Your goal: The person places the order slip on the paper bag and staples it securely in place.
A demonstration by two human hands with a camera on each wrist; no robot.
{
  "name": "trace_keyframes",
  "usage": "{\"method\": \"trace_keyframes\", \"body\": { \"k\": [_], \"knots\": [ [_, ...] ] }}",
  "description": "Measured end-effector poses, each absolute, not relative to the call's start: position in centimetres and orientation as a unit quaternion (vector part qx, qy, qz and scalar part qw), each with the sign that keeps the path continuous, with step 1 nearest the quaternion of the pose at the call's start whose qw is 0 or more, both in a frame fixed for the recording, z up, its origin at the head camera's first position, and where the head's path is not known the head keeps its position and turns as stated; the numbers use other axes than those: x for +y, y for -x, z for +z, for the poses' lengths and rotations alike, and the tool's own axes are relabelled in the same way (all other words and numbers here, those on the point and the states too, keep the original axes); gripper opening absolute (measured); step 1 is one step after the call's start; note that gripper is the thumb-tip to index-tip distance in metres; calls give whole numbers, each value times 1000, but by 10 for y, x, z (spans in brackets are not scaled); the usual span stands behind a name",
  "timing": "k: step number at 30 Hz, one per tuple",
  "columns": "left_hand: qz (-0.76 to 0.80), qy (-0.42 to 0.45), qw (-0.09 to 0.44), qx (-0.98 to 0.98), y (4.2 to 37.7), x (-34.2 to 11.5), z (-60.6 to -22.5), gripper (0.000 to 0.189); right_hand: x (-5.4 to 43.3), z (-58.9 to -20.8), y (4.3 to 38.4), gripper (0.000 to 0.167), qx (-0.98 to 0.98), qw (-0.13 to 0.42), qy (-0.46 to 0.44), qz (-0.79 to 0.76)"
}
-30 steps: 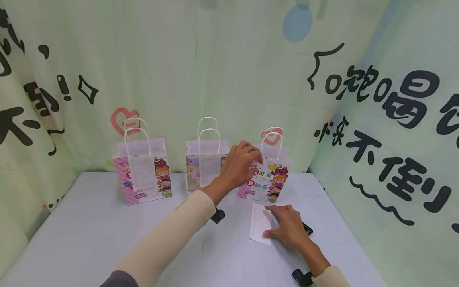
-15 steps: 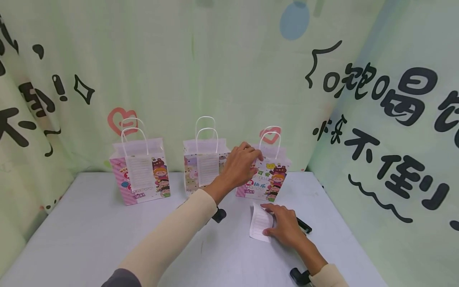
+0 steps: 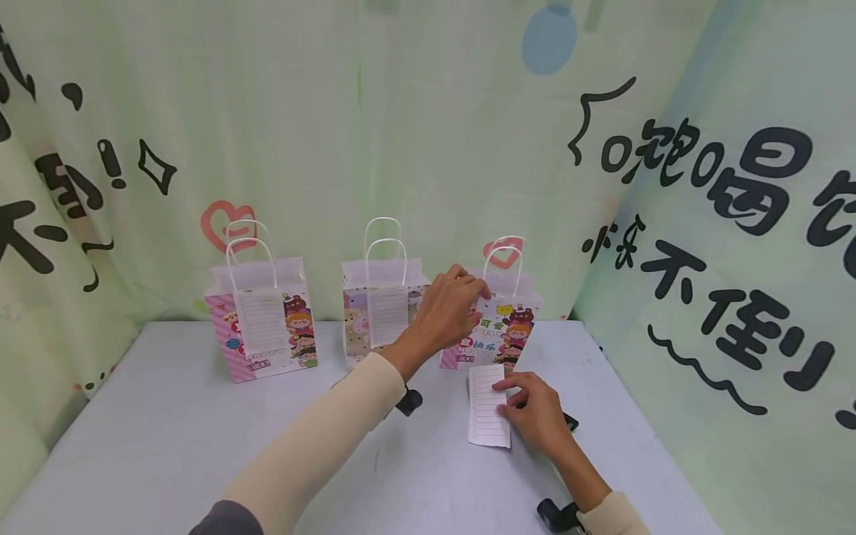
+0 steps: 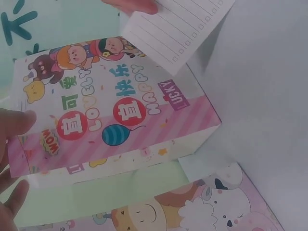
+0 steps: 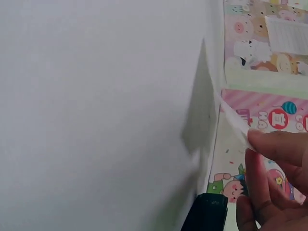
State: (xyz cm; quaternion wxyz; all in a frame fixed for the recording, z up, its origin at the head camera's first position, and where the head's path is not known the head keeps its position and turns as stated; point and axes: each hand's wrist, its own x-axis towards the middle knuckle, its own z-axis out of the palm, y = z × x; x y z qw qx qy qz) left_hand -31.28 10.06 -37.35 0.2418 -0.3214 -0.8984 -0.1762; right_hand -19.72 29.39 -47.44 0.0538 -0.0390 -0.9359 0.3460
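Observation:
My left hand (image 3: 449, 310) grips the upper left edge of the rightmost paper gift bag (image 3: 491, 343), which stands upright on the table. In the left wrist view the thumb (image 4: 21, 121) lies against the bag's printed front. Between thumb and fingertips, my right hand (image 3: 536, 410) pinches a lined paper slip (image 3: 487, 420) by its right side. The slip is raised in front of the bag, overlapping its lower edge in the left wrist view. From the right wrist camera the slip (image 5: 235, 120) shows nearly edge-on.
Two more gift bags, one at left (image 3: 224, 327) and one in the middle (image 3: 357, 319), each carry a lined slip on the front. Behind my right hand lies a black object (image 3: 571, 422), partly hidden. A printed curtain (image 3: 301, 148) surrounds the white table (image 3: 167, 446).
The slip has come up off the table and now stands more upright, its top nearer the right bag. My right hand's fingers have closed on it. The left hand keeps its place.

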Motion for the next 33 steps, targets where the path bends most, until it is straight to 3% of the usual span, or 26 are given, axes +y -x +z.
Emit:
{"method": "trace_keyframes", "body": {
  "k": [8, 25, 33],
  "knots": [
    [-177, 323, 241, -898, 313, 100, -373, 28, 297, -466, 198, 27, -920, 58, 43, 385],
    [-186, 323, 234, -898, 315, 96, -371, 23, 305, -444, 212, 26, -877, 152, -8, 456],
    [-180, 324, 227, -901, 315, 96, -371, 19, 307, -435, 226, 27, -847, 164, 2, 506]
  ]
}}
